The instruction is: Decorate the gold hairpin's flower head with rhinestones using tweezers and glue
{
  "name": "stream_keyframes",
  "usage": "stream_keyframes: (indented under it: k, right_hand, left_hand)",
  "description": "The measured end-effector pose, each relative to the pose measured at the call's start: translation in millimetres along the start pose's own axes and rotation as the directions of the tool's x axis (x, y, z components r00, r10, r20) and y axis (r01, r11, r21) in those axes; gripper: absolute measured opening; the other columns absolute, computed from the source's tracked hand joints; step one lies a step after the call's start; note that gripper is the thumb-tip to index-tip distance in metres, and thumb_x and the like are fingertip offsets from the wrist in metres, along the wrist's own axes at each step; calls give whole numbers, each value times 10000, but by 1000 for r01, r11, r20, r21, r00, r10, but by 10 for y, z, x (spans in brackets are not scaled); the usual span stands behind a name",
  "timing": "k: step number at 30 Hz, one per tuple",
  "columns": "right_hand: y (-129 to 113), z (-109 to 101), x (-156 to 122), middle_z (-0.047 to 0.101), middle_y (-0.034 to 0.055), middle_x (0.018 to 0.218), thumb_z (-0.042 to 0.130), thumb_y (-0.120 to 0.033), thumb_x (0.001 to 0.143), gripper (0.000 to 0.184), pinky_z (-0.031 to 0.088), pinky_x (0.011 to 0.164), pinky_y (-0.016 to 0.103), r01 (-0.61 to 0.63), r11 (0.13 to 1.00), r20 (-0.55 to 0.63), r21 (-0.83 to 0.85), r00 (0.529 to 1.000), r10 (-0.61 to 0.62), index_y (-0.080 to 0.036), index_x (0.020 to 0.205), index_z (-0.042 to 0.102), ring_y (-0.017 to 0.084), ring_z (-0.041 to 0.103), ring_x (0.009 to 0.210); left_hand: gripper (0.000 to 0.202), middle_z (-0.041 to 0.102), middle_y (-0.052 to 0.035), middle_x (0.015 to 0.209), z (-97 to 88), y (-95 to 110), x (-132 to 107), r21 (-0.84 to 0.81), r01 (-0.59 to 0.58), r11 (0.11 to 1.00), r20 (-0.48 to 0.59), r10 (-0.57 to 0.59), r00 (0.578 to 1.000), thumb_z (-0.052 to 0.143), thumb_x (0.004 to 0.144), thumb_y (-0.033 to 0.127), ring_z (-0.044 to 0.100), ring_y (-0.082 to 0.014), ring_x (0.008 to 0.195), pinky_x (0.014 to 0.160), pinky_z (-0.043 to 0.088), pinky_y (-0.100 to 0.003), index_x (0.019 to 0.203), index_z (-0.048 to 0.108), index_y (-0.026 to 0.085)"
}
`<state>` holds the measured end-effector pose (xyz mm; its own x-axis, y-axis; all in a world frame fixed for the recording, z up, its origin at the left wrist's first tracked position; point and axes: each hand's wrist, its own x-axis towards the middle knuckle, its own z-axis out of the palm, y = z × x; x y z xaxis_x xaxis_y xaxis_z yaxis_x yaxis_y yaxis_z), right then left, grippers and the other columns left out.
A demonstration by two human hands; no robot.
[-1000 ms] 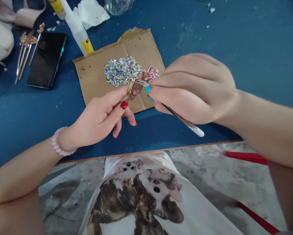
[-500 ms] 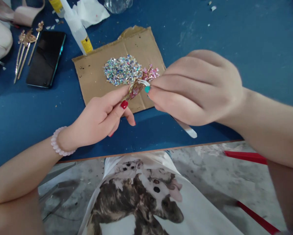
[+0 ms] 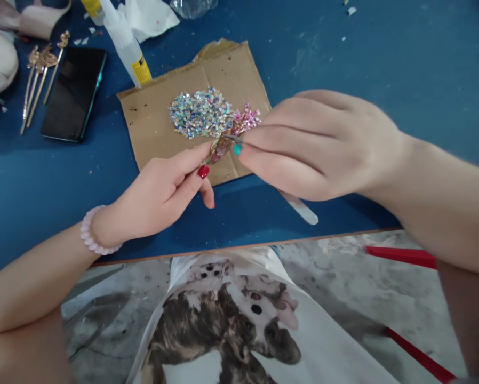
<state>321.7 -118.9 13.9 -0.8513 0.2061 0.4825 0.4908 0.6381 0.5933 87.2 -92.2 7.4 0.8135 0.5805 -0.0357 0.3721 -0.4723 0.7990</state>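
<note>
My left hand (image 3: pixel 155 194) pinches a small gold-coloured ornament (image 3: pixel 217 151) with pinkish pieces set in it, between thumb and forefinger. My right hand (image 3: pixel 315 144) is closed on metal tweezers (image 3: pixel 233 138), whose tips touch or nearly touch the ornament's upper side. A pale, flat, rounded end (image 3: pixel 303 210) emerges below my right hand, apparently the rear of the tweezers. Behind the ornament lie a pile of multicoloured shiny chips (image 3: pixel 199 113) and a smaller pink heap (image 3: pixel 247 117), both on a piece of cardboard (image 3: pixel 151 128). My right palm hides most of the tweezers.
A glue bottle (image 3: pixel 125 48) stands at the cardboard's far left corner. Further left lie a black phone (image 3: pixel 74 93) and several gold hairpins (image 3: pixel 35 80). Crumpled white tissue (image 3: pixel 153 18) is at the back. The blue table's front edge (image 3: pixel 223 249) runs close to my body.
My right hand has shifted slightly left and down, bringing the tweezers' tips closer to the ornament. The tips look nearer together. My left hand keeps its hold, with its lower fingers curled slightly more.
</note>
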Motion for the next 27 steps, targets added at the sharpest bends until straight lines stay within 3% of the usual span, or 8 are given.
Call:
stream_keyframes:
  k: [3, 10, 17, 22, 27]
  right_hand:
    - [3, -6, 6, 584, -68, 601, 343, -86, 1017, 409, 460, 502, 187, 4, 1000, -11, 6, 1000, -4, -162, 690, 578, 51, 582, 596]
    - [10, 13, 2, 593, -70, 593, 434, -101, 1002, 297, 477, 518, 171, -24, 998, -88, 60, 996, 30, -166, 735, 546, 56, 601, 598]
    - [6, 106, -109, 684, 29, 798, 448, -84, 980, 170, 572, 619, 278, -58, 974, -156, 217, 983, 93, -153, 883, 570, 153, 673, 746]
    - [-70, 166, -164, 684, 54, 941, 466, -64, 959, 142, 597, 738, 331, -208, 830, -77, 518, 955, 288, -126, 1046, 558, 167, 673, 865]
    - [-124, 169, -162, 689, 29, 947, 513, -101, 963, 101, 592, 811, 328, -276, 702, -76, 656, 902, 426, -153, 984, 597, 145, 670, 896]
  left_hand:
    - [383, 715, 52, 705, -6, 12, -4, 20, 13, 1000, 13, -13, 1000, 371, 1002, 232, 426, -89, 441, 495, 347, -235, 1328, 571, 202]
    - [413, 727, 63, 737, -5, 24, -14, 88, 16, 996, 30, -19, 999, 359, 1002, 182, 591, -77, 622, 674, 449, -169, 1378, 527, 192]
    - [414, 727, 56, 732, -6, 29, -12, 90, 23, 996, 38, -27, 999, 362, 1003, 202, 512, -63, 512, 561, 408, -171, 1380, 531, 178]
    - [396, 717, 61, 724, -12, 44, -14, 88, 57, 995, 61, -62, 996, 348, 992, 188, 444, -68, 456, 514, 379, -193, 1342, 534, 173]
    - [338, 712, 60, 716, -2, 30, -4, 61, 30, 998, 55, -34, 998, 351, 989, 191, 420, -70, 441, 492, 365, -209, 1245, 571, 170]
